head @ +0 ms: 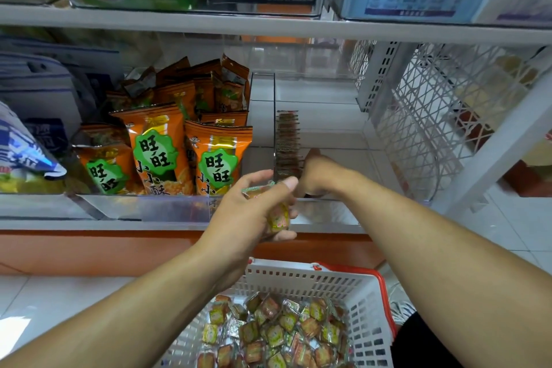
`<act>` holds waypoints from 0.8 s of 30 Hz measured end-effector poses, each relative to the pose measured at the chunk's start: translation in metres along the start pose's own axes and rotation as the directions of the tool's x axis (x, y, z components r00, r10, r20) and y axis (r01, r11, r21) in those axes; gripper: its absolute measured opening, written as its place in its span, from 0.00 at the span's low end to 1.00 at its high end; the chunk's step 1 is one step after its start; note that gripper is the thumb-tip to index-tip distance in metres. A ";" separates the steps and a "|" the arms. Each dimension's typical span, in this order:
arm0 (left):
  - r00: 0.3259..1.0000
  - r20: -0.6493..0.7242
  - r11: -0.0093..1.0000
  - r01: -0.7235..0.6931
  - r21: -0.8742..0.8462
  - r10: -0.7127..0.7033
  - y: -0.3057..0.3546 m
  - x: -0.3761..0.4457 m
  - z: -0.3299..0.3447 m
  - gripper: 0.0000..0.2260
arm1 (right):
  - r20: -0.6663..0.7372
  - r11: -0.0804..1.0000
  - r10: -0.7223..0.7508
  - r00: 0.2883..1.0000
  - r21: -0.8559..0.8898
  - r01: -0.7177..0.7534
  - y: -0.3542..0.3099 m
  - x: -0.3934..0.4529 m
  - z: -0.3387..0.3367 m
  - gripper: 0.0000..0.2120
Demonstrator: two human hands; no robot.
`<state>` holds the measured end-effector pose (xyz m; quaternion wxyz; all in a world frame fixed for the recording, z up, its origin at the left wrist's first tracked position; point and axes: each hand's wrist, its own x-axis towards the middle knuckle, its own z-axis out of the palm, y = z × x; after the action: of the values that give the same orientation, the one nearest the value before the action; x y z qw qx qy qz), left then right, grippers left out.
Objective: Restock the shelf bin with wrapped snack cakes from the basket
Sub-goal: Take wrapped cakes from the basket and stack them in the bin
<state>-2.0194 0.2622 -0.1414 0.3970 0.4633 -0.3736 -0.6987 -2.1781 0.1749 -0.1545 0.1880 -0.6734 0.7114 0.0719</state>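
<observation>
A white basket [316, 276] with red handles sits low in front of me and holds several wrapped snack cakes [277, 334]. My left hand [245, 218] grips a small stack of wrapped cakes [280, 215] just in front of the shelf edge. A clear shelf bin [328, 207] holds a row of cakes [287, 140] standing on edge along its left wall. My right hand [318, 173] reaches into the bin, its thumb and curled fingers closed on the cake at the near end of that row. The fingertips are partly hidden behind my left thumb.
Orange snack bags [167, 146] fill the bin to the left. Blue and white packs [27, 140] lie further left. A white wire mesh panel [433, 116] closes the shelf on the right. The shelf above [268, 25] carries clear bins of boxed goods. An orange base strip [89, 251] runs below.
</observation>
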 end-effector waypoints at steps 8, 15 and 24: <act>0.991 -0.023 0.966 0.122 -0.229 -0.131 0.010 -0.011 -0.007 0.26 | -0.470 0.946 0.014 0.883 0.291 0.140 0.009 -0.038 -0.027 0.09; 0.992 0.000 0.986 0.124 -0.115 -0.125 0.008 -0.017 -0.007 0.27 | -0.361 0.693 -0.569 0.739 0.273 0.667 -0.006 -0.110 -0.014 0.18; 0.993 0.018 0.990 0.118 0.071 -0.120 0.011 -0.019 -0.005 0.30 | -0.273 0.746 -0.430 0.860 0.429 0.509 0.008 -0.099 -0.007 0.22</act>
<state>-2.0072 0.2739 -0.1264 0.3340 0.4906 -0.3736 -0.7128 -2.1849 0.2651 -0.1133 0.3068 -0.7647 0.5253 -0.2126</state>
